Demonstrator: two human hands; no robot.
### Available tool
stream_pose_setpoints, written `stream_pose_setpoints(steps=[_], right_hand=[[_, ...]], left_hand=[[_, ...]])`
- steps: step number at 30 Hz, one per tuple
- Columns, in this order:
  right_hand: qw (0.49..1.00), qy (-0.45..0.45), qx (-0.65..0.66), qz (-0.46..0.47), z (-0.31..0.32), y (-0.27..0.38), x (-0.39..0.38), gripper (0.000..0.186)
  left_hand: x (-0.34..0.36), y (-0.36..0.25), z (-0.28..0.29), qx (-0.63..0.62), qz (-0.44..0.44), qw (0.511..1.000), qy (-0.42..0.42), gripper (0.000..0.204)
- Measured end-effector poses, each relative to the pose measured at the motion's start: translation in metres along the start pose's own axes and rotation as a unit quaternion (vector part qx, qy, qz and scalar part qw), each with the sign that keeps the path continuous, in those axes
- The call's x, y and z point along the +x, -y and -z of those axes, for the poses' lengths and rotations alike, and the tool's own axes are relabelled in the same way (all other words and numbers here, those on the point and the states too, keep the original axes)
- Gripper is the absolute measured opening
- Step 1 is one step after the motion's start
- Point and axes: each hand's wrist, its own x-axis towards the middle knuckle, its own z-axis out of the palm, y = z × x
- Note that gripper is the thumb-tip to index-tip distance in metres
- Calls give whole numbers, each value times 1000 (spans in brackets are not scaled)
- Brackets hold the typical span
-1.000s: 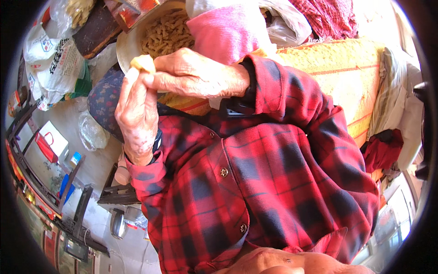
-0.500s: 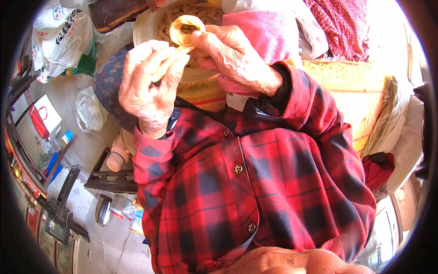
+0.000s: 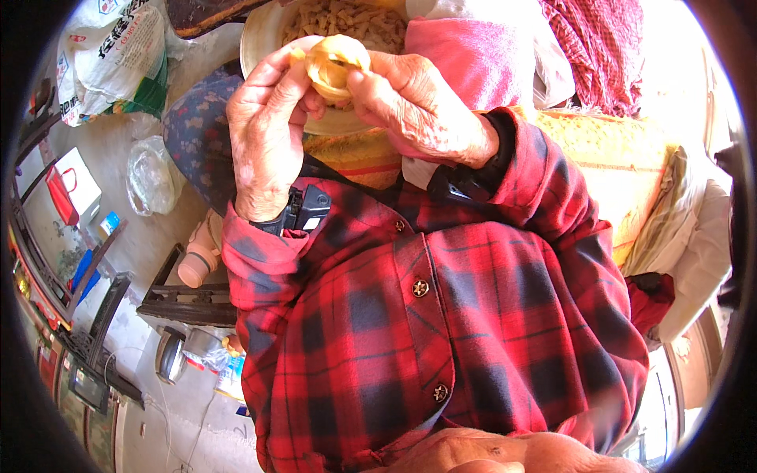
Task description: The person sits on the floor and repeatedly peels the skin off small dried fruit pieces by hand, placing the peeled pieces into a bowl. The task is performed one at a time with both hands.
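From the head camera, both hands are up near the top of the picture. The left hand (image 3: 268,142) and the right hand (image 3: 414,106) pinch one small piece of yellow dough (image 3: 335,63) between them. The fingers of both hands are closed on the dough, thumbs pressing its edge. The dough is held in the air, just over the bowl (image 3: 264,35).

To do this well, I think the fingers should press softly and go round the edge bit by bit, so the dough folds and does not rip. Keeping it over the bowl is smart, so crumbs drop in there.

The bowl is pale and holds a heap of light brown strips (image 3: 355,20). A pink cloth (image 3: 473,55) lies just beside it. Below the hands are red checked sleeves and a black band (image 3: 303,209) on the left wrist. A white bag (image 3: 110,55) and a clear plastic bag (image 3: 150,177) sit on the floor to the left, well apart. Nothing blocks the hands.
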Motion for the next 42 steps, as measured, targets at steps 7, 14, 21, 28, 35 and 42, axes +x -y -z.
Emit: stream_pose_setpoints(steps=[7, 14, 21, 28, 35, 42], right_hand=[[997, 26, -67, 30, 0, -3, 5, 35], [1000, 15, -14, 1, -1, -3, 2, 33], [1000, 21, -13, -9, -1, 0, 1, 31], [999, 42, -34, -7, 0, 2, -1, 31], [994, 36, -90, 50, -7, 9, -2, 34], [969, 41, -184, 162, -8, 6, -6, 22]], left_hand=[[-1, 3, 0, 12, -31, 999, -8, 34], [-1, 11, 3, -20, -46, 998, -22, 25], [-11, 3, -11, 31, -79, 996, 0, 21], [-12, -3, -16, 181, -113, 977, 13, 20], [-25, -7, -23, -55, -33, 997, 30, 28], [-23, -5, -29, -19, -96, 992, 81, 21]])
